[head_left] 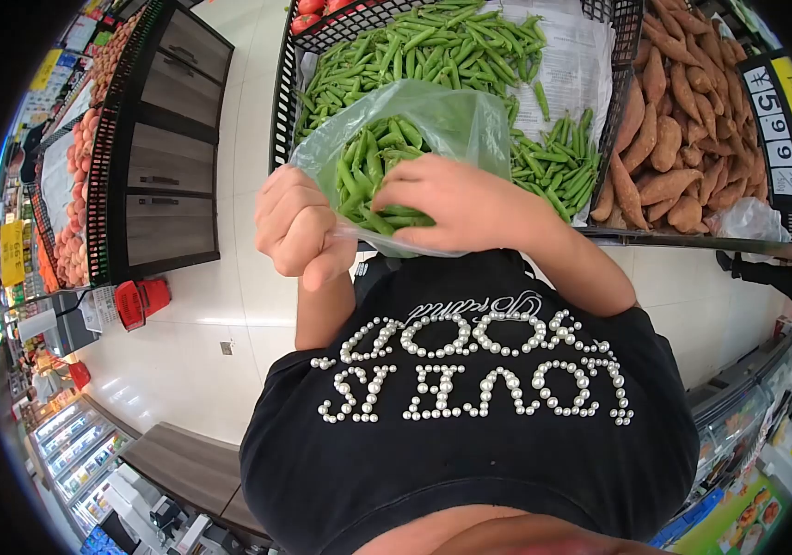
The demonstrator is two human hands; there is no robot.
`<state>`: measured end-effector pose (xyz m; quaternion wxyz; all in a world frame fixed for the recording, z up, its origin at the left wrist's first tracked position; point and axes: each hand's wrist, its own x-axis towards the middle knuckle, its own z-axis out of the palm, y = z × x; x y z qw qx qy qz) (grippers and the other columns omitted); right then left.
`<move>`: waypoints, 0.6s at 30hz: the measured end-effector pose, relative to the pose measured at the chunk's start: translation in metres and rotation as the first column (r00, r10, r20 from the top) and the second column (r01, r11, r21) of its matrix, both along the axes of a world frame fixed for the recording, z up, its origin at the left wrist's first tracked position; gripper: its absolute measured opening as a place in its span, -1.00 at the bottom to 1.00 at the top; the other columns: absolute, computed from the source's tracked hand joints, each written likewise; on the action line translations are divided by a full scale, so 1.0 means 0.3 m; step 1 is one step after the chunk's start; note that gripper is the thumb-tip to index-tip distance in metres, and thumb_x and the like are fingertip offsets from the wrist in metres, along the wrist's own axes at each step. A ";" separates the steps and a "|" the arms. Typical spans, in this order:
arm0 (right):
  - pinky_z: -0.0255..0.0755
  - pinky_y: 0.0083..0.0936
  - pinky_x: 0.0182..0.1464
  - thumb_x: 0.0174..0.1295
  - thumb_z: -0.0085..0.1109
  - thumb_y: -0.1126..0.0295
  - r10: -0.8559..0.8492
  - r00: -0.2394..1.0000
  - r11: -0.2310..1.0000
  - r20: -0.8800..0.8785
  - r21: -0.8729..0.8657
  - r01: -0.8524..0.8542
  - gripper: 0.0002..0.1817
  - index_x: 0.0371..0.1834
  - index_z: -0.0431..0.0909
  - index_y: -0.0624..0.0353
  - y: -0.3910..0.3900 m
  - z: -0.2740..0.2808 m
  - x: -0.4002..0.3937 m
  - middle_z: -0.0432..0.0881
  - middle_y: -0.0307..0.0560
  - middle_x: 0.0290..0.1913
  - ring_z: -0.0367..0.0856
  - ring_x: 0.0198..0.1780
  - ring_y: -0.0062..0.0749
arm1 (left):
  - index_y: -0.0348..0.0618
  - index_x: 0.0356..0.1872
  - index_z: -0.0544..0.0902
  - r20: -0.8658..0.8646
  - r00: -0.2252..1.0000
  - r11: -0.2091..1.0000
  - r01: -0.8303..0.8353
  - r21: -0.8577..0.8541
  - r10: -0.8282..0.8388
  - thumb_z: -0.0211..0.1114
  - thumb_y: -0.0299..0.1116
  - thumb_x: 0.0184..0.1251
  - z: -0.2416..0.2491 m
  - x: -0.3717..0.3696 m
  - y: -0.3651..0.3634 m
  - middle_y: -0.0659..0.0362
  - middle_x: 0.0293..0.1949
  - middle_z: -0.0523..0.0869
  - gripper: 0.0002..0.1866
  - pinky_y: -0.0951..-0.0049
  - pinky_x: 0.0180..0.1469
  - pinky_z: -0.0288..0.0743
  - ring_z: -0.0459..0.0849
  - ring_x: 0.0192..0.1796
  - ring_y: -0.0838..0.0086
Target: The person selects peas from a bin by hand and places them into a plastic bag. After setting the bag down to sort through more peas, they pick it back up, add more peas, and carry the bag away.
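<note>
bag (433, 116) pinched in left hand (296, 229) grip | right hand (456, 199) inside on pea pods (373, 176)

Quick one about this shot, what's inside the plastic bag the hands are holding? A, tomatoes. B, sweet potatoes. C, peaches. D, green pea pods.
D: the clear bag held by the left hand and right hand shows green pea pods inside, like those in the bin behind it.

Clear plastic bag (442, 116), open-mouthed, half full of green pea pods (373, 176).
</note>
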<state>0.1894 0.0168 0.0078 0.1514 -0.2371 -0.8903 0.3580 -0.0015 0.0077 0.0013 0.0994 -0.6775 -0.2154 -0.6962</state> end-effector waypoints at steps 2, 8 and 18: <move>0.40 -0.22 0.20 0.17 0.26 0.35 0.117 0.990 0.993 -0.079 -0.022 -0.119 -0.70 -0.03 0.61 0.19 -0.010 0.012 0.005 0.59 0.06 0.05 0.53 0.12 -0.02 | -0.21 -0.81 0.22 0.002 1.000 1.000 -0.008 0.005 0.008 -0.28 0.28 0.55 0.006 0.000 -0.003 0.23 -0.80 0.23 -0.18 0.49 -0.65 -0.03 0.19 -0.76 0.44; 0.42 -0.11 0.24 0.11 0.19 0.53 0.106 0.975 0.962 -0.193 0.269 -0.051 -0.81 -0.22 0.71 0.16 -0.057 0.045 0.030 0.58 0.08 0.19 0.47 0.26 0.19 | -0.23 -0.81 0.26 0.003 1.000 1.000 0.027 0.014 -0.027 -0.36 0.27 0.57 -0.001 -0.002 -0.009 0.27 -0.79 0.20 -0.15 0.51 -0.62 -0.13 0.13 -0.73 0.50; 0.30 -0.02 0.32 0.30 0.18 0.13 -0.776 0.627 0.614 -0.066 0.150 0.775 -0.56 0.19 0.55 0.05 0.255 -0.425 0.451 0.49 0.15 0.29 0.44 0.33 -0.01 | -0.21 -0.79 0.24 0.093 0.995 0.999 0.026 -0.026 -0.024 -0.38 0.29 0.55 -0.020 -0.017 -0.028 0.27 -0.78 0.18 -0.16 0.49 -0.59 -0.15 0.10 -0.71 0.50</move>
